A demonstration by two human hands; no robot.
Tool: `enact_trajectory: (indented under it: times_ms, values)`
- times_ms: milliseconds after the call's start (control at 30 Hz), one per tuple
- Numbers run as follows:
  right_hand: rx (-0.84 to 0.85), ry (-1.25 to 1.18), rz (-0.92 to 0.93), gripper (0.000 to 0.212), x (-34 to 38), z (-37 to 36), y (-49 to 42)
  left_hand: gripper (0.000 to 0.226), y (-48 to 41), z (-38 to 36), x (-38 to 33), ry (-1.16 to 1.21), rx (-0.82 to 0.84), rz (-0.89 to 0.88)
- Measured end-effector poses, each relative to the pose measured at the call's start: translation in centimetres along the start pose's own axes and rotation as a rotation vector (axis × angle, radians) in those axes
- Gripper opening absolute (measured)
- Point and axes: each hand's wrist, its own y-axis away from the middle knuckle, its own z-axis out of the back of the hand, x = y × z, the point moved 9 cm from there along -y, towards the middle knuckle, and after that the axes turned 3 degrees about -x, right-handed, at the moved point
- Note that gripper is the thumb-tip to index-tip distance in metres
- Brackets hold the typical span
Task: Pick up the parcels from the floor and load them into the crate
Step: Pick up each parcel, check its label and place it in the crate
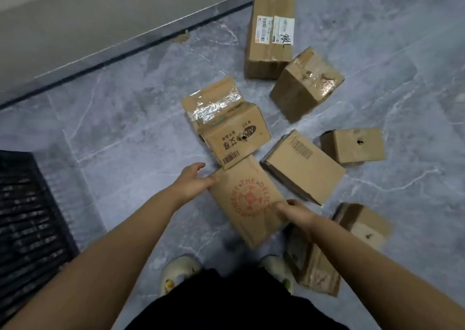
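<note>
left hand [195,178] is curled onto the left edge of the red-printed cardboard parcel [247,202]; right hand [297,212] is clamped on its right edge. black crate [25,216] is seen at left.

Black crate [22,216] cut off by the left edge, slats blurred, inside can't be made out. Right hand [295,212] covers the end of the ring lettering on the red-printed box [247,203]; its fingertips are smeared. Near-right flat parcel [317,271] blurred, partly under the right forearm. Taped parcel [214,100] half hidden behind the Chinese-print box [235,138]. Far box labels [274,30]: fine print too small to read.
</note>
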Motion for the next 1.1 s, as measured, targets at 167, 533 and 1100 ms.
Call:
enact_trajectory:
  times_ms: [167, 533, 1100]
  values:
    - [0.189, -0.140, -0.072, 0.067, -1.1, -1.7, -3.3, 0.061, -2.3, -3.8, -0.3, 0.024, 0.167, -0.017]
    - [0.174, -0.227, 0.027, 0.057, 4.8, 2.7, 12.4, 0.056, 11.2, 2.3, -6.6, 0.116, 0.112, -0.014]
    - [-0.066, -0.341, 0.624, 0.032, 29.6, 19.5, 63.6, 0.048, 53.0, 27.0, -38.5, 0.334, -0.096, -0.368]
